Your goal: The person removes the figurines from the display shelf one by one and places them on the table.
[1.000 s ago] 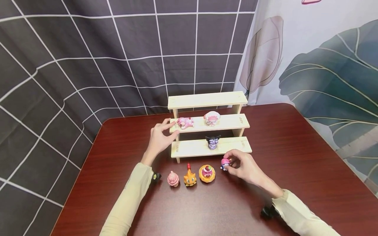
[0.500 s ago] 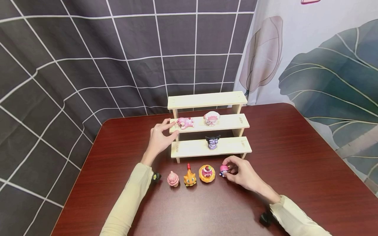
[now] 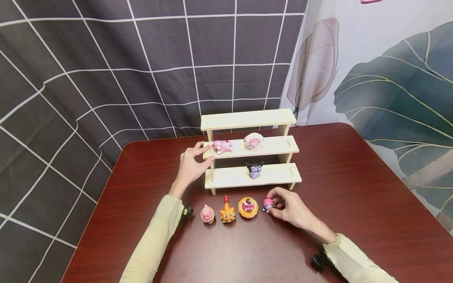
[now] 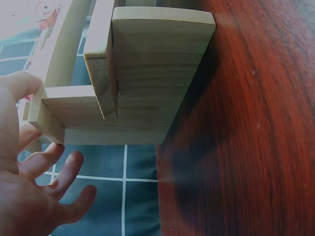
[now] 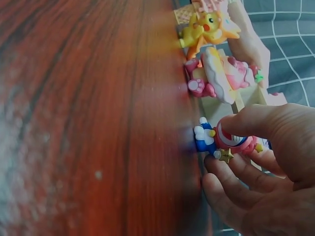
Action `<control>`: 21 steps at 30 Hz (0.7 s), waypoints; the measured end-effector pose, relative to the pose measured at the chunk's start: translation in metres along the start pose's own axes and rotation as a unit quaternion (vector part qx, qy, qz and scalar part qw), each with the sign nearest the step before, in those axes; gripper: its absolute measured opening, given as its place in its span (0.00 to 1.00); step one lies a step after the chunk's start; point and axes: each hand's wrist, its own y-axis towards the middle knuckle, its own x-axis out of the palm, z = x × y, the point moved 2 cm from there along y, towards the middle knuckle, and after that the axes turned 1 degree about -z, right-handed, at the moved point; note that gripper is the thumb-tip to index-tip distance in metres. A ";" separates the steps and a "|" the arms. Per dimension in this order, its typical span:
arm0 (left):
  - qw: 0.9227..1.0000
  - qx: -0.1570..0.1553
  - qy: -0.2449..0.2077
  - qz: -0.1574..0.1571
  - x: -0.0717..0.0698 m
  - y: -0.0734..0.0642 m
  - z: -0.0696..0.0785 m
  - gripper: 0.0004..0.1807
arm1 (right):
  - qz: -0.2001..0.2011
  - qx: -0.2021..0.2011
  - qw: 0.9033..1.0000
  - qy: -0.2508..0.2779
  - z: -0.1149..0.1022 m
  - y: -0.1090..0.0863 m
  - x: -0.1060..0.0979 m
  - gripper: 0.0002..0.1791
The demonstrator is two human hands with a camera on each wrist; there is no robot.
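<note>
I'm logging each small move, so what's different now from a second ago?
The right hand has brought the pink-and-blue figurine slightly back from the wooden shelf and a little left, and still holds it. The left hand stays on the shelf's middle tier; the other toys look unmoved.

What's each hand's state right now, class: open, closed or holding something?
Left hand: holding the middle shelf by its left end.
Right hand: holding the pink-and-blue figure in its fingers.

A pink-and-blue figurine [image 3: 267,203] is pinched upright in front of a pale wooden tiered shelf [image 3: 247,120].
</note>
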 end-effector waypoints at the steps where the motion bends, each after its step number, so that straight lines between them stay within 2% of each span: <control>1: 1.000 0.001 0.000 0.001 0.000 0.000 0.000 0.22 | -0.003 0.002 1.000 0.001 0.000 0.000 0.000 0.19; 6: 1.000 0.004 -0.001 0.002 0.000 0.000 -0.001 0.22 | -0.014 0.006 1.000 0.003 0.001 0.000 -0.001 0.20; 15: 1.000 0.000 -0.001 0.000 0.000 0.001 -0.002 0.22 | -0.008 0.011 1.000 0.003 0.001 0.000 -0.004 0.22; 21: 1.000 -0.002 -0.001 -0.001 0.001 0.000 -0.002 0.22 | 0.023 0.017 0.999 -0.027 -0.001 0.000 -0.015 0.18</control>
